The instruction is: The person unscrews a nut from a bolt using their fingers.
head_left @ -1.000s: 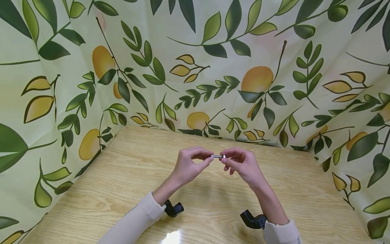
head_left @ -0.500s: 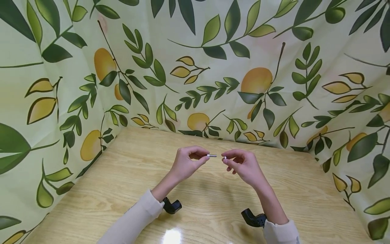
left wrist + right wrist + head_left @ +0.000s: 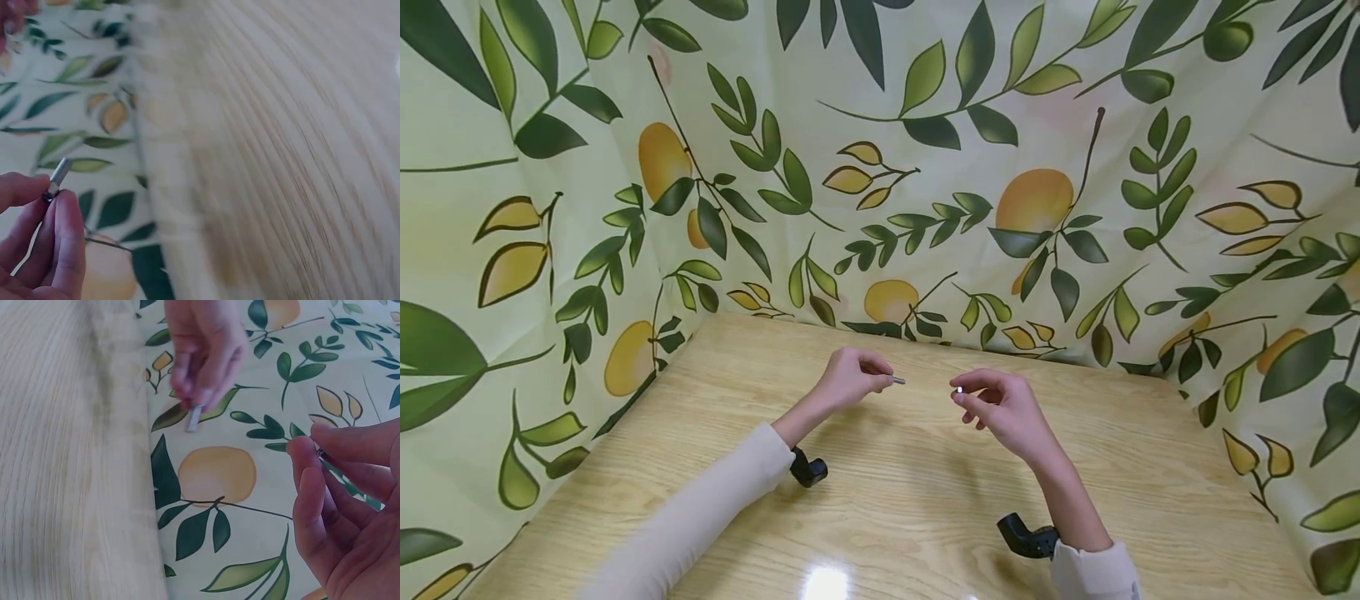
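In the head view my left hand [image 3: 853,377] pinches a small silver metal bolt [image 3: 898,381] between thumb and fingers, its shank sticking out to the right. The left wrist view shows the same bolt [image 3: 60,172] up close, its thicker end at the fingertips. Across a gap to the right, my right hand [image 3: 1000,404] pinches a tiny shiny metal nut [image 3: 958,389] between thumb and index finger. Most of that nut [image 3: 320,452] is hidden by the fingertips in the right wrist view. Both hands are above the table, apart from each other.
A light wood-grain table [image 3: 895,508] lies under both hands. Cloth printed with leaves and fruit [image 3: 925,167] hangs around its back and sides. Black wrist mounts sit at the left cuff [image 3: 808,468] and the right cuff [image 3: 1028,537].
One second ago both hands held the ends of the joined bolt and nut. The two came apart, and my left hand has moved left with the bolt; the right has barely moved.
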`<control>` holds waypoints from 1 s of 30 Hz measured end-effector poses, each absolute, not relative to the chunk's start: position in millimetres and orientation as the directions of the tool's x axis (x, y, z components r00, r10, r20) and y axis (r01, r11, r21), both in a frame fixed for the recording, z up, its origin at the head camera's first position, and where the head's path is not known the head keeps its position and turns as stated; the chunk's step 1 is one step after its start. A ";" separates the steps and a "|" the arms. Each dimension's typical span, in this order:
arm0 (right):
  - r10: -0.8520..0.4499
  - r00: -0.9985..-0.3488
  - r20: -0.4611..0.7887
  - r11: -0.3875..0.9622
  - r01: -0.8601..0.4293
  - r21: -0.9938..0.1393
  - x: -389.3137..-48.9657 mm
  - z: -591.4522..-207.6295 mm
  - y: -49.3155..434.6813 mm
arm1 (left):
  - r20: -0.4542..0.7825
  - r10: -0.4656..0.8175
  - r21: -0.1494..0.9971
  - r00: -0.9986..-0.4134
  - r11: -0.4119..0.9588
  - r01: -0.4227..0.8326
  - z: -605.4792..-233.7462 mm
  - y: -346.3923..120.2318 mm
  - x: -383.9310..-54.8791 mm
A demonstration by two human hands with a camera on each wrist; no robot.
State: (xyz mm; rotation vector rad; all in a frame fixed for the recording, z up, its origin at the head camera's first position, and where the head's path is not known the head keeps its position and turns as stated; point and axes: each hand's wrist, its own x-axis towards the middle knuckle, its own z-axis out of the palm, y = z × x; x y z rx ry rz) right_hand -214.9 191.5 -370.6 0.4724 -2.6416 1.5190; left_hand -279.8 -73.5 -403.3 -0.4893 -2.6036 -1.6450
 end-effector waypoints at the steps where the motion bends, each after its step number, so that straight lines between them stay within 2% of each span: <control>1: -0.229 -0.954 0.195 0.465 -0.283 -0.839 -214.8 -370.5 191.9 | 0.164 0.255 0.878 -0.953 0.403 0.259 -405.2 -75.0 -283.6; 8: -0.187 -0.970 0.157 0.427 -0.224 -0.876 -213.7 -368.6 192.9 | 0.057 0.280 0.870 -0.958 0.457 0.185 -416.3 -78.6 -305.0; 15: -0.196 -0.967 0.166 0.437 -0.237 -0.868 -214.8 -367.1 194.7 | -0.010 0.285 0.867 -0.958 0.479 0.134 -421.6 -73.5 -319.0; 26: -0.164 -0.973 0.161 0.412 -0.215 -0.886 -217.7 -369.6 196.2 | 0.006 0.369 0.771 -0.929 0.590 0.239 -432.8 -64.9 -326.0; 30: -0.149 -0.975 0.166 0.394 -0.212 -0.894 -218.6 -369.5 195.9 | 0.054 0.423 0.672 -0.905 0.655 0.346 -434.9 -63.9 -327.6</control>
